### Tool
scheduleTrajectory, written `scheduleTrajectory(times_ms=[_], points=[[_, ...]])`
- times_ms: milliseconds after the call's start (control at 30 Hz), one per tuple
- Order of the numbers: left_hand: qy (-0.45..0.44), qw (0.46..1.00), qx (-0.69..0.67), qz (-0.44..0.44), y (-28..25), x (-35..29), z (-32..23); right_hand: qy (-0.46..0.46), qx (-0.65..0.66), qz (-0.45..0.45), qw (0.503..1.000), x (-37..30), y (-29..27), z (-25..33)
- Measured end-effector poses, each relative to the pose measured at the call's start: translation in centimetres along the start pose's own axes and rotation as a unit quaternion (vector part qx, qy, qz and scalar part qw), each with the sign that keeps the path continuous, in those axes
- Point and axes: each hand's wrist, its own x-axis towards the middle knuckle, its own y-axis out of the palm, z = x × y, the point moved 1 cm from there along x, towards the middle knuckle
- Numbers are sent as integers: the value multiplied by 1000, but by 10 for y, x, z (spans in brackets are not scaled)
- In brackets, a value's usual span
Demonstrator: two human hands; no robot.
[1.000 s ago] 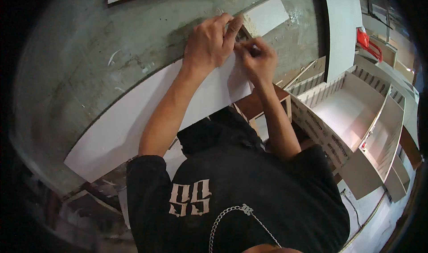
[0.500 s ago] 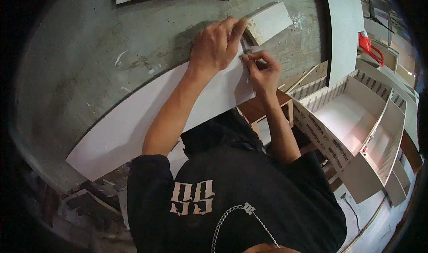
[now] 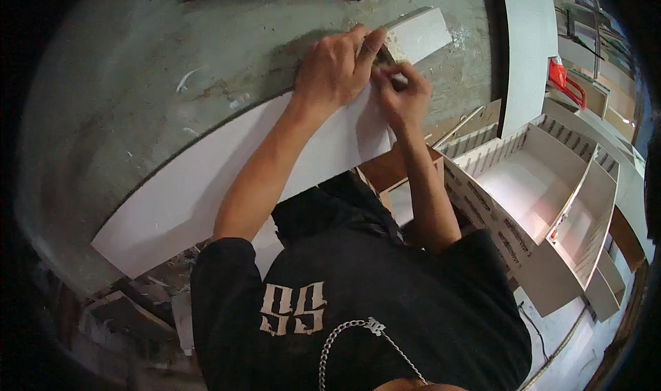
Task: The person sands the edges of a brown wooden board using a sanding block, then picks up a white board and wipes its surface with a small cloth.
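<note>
One long white board (image 3: 206,184) is lying on the grey bench (image 3: 124,95), pinned flat under the left hand (image 3: 334,67), fingers spread and pressed down near its far end. The right hand (image 3: 403,98) is closed around something small right beside it, probably a marker or blade, hard to tell. Risk as judged: if the pressure is eased, the board could get skidded and the line spoiled. Counted: two hands, one board being worked, one white shelf unit (image 3: 551,205) off to the right hand's side.

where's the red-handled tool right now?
Head view, far right: the red-handled tool lies beyond the tall white panel, above the open white shelf unit, well clear of both hands.
</note>
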Motion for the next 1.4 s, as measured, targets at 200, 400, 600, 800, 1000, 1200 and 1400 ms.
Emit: scheduleTrajectory(times_ms=[200,400,600,800,1000,1200,1400], points=[[26,1000,-2,-16,-2,0,4,0,-26,13,1000,3,2,7],[7,1000,2,2,-7,-2,6,22,14,17,1000,-12,2,-14],[38,999,-2,-23,11,10,13,13,42,-4,999,18,2,-9],[45,998,33,-22,-3,2,16,105,144,-87,980,-71,-47,-46],[40,998,51,18,3,4,12,101,35,-141,984,-126,-29,-47],[27,998,54,18,-9,5,6,174,219,-297,913,-157,34,-29],[-3,998,44,53,3,4,6,158,298,-396,854,-171,57,-27]])
